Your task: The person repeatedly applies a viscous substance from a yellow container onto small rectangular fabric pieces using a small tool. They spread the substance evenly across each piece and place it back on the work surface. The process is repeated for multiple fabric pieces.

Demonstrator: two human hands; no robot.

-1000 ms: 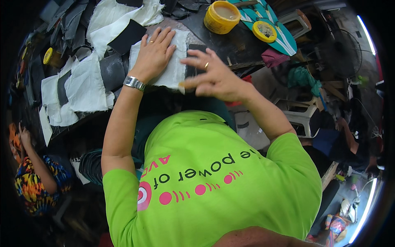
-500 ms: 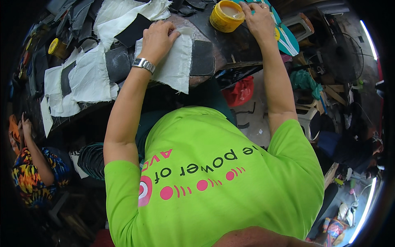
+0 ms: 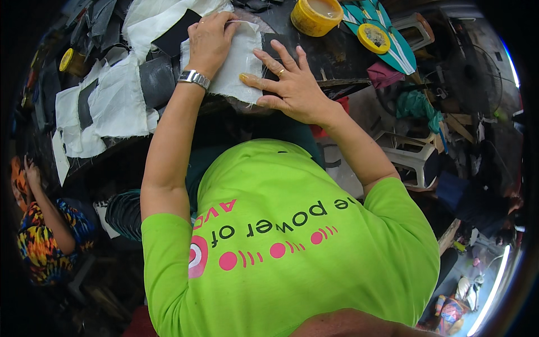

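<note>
Bending over a dark work table (image 3: 325, 70), a person in a lime-green shirt (image 3: 314, 236) is working barehanded while I am watching remotely through the head camera. A frayed white cloth piece (image 3: 233, 70) is lying along the table's near edge, directly before the person, probably so that both arms are reaching it comfortably. The left hand (image 3: 209, 42) is resting on its upper part with fingers bent, seemingly pinching the far edge to steady it, though I am not seeing the fingertips clearly. The right hand (image 3: 295, 87) is hanging wide open, fingers spread, holding nothing visible. Its yellow-smeared index finger (image 3: 250, 80) is pointing over the cloth's right side; whether it is touching, I cannot tell.

Larger white cloths (image 3: 118, 109) are crowding the table's left over dark strips (image 3: 154, 81), leaving little working room there. Teal sheets (image 3: 401, 48) are lying at upper right. An open yellow tub (image 3: 314, 19) is standing beside them, apparently within the right arm's reach. A black piece (image 3: 178, 33) is lying just beside the left hand, and a small yellow lid (image 3: 373, 38) is sitting on the teal sheets.
</note>
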